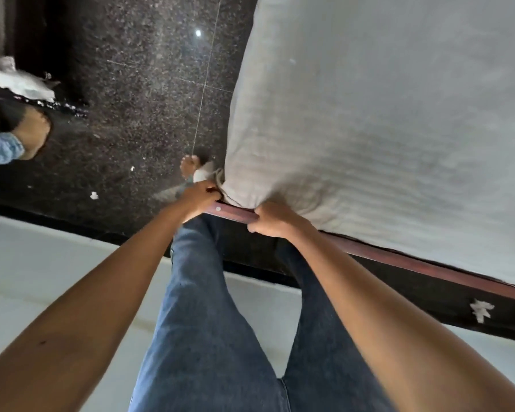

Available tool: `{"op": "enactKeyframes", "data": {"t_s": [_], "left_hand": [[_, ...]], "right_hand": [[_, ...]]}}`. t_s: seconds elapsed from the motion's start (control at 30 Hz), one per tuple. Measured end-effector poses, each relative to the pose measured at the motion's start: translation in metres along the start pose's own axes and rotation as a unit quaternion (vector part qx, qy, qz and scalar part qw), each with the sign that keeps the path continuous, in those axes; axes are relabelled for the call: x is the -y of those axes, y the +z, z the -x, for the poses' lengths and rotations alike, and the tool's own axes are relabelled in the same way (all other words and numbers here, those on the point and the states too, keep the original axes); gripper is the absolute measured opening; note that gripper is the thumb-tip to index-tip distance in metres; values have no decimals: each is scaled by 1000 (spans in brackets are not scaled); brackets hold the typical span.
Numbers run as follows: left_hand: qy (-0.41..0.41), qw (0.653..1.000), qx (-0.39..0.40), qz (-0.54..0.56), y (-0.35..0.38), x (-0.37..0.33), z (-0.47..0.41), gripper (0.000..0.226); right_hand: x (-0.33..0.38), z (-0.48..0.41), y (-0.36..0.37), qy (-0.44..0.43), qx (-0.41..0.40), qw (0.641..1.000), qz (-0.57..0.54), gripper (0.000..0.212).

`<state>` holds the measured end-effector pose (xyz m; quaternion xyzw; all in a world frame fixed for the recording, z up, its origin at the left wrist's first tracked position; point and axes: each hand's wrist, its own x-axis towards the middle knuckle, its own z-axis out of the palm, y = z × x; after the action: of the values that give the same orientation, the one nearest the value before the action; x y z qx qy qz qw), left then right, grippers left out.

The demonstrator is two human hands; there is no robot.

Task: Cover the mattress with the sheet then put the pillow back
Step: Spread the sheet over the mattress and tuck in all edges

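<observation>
A pale striped sheet (384, 120) covers the mattress, which fills the upper right. At the near corner the cloth bunches into folds. My left hand (201, 196) grips the sheet's edge at that corner, fingers curled into the fabric. My right hand (272, 220) grips the sheet's edge a little to the right, just above the reddish-brown bed frame rail (414, 264). The mattress itself is hidden under the sheet. No pillow is clearly in view.
Dark speckled floor tiles (137, 84) lie left of the bed, with small white scraps on them. Another person's foot and blue trouser leg (27, 135) stand at the left edge. White bedding (9, 78) lies at upper left. My jeans-clad legs (220, 307) stand against the bed corner.
</observation>
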<state>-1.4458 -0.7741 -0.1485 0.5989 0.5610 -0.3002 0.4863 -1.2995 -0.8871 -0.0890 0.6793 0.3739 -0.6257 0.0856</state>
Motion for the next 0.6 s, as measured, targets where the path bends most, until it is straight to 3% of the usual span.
{"op": "enactKeyframes", "data": {"t_s": [0.07, 0.17, 0.2, 0.3, 0.43, 0.6], "left_hand": [[18, 998, -4, -56, -2, -8, -6, 41], [64, 981, -34, -180, -7, -1, -48, 90], [77, 969, -34, -231, -4, 18, -82, 97], [73, 935, 10, -347, -19, 25, -115, 83], [137, 897, 59, -417, -78, -29, -50, 22], [213, 858, 86, -459, -98, -33, -26, 13]], "right_hand": [[-3, -5, -3, 14, 21, 999, -45, 37], [-1, -6, -5, 46, 12, 993, -113, 42], [1, -7, -4, 56, 14, 992, -111, 46], [9, -12, -5, 83, 31, 991, -101, 61], [17, -18, -10, 119, 49, 988, -86, 74], [29, -16, -14, 127, 47, 986, -93, 85]]}}
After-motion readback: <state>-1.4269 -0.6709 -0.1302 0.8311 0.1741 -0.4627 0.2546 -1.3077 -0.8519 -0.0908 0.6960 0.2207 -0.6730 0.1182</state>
